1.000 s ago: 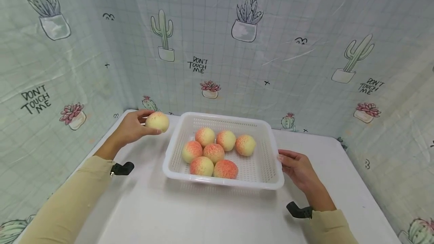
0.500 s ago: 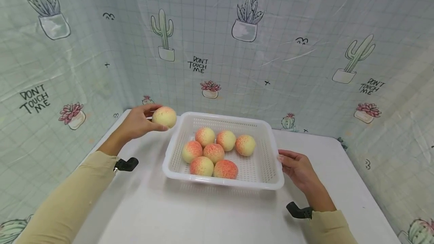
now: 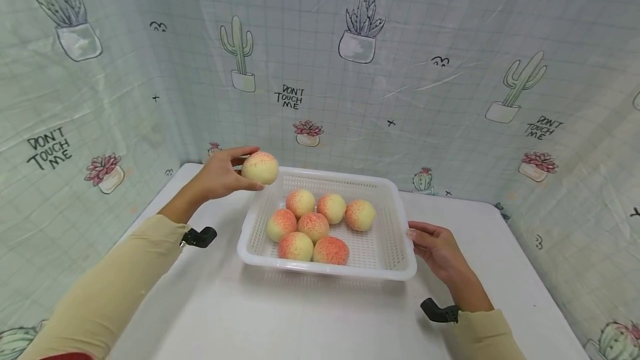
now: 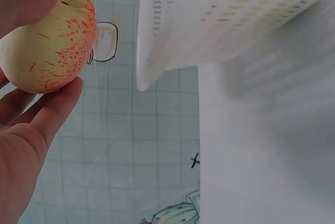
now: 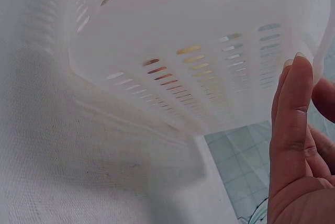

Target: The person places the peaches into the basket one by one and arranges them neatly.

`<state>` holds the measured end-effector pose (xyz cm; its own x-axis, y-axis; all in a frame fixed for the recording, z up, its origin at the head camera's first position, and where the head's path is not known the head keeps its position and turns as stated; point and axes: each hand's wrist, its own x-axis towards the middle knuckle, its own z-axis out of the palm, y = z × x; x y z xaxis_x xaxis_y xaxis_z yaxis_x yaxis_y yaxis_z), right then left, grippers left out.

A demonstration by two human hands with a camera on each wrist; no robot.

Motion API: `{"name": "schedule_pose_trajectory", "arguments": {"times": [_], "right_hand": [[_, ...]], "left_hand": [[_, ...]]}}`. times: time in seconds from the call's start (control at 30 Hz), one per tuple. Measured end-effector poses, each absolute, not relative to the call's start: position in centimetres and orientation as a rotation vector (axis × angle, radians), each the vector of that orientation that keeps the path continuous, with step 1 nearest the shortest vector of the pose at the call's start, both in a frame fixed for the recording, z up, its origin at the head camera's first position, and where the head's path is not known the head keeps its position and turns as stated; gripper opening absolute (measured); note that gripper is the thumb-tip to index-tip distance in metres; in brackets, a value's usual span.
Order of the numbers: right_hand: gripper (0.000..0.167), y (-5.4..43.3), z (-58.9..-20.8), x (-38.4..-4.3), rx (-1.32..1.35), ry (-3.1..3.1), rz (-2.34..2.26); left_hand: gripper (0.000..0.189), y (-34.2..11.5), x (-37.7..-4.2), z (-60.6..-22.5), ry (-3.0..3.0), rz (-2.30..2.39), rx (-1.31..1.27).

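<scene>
My left hand (image 3: 225,174) grips a yellow apple (image 3: 260,168) with red streaks, thumb on one side and fingers on the other. It holds the fruit up at the back left corner of a white plastic basket (image 3: 327,272). In the left wrist view the apple (image 4: 57,46) shows its stem hollow, and the basket's perforated wall (image 4: 183,46) is beside it. Several more red-and-yellow apples (image 3: 313,227) lie inside the basket. At its right side my right hand (image 3: 437,246) holds the rim, fingers against the outer wall in the right wrist view (image 5: 296,114).
The basket stands on a white table (image 3: 300,315). A cloth curtain (image 3: 320,60) printed with cacti and words closes off the back and both sides, close behind the basket. Black wrist cameras (image 3: 200,236) are worn on both arms.
My left hand has carried the apple rightward and up, from left of the basket to over its back left corner. My right hand stays at the rim, and the basket has not moved.
</scene>
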<state>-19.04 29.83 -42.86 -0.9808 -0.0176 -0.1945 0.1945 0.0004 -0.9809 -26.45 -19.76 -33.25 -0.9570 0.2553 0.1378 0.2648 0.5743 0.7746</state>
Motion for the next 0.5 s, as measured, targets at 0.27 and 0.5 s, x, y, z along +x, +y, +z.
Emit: {"name": "schedule_pose_trajectory", "arguments": {"times": [0.27, 0.5], "right_hand": [[0.029, 29.8, -42.9, -19.1, 0.189, 2.115, -2.107], [0.035, 29.9, -42.9, -19.2, 0.194, 2.108, -2.103]], "left_hand": [[0.087, -17.0, -27.0, -32.7, -2.769, -1.436, -0.594], [0.083, -14.7, -27.4, -32.4, -2.738, -1.472, -0.749]]}}
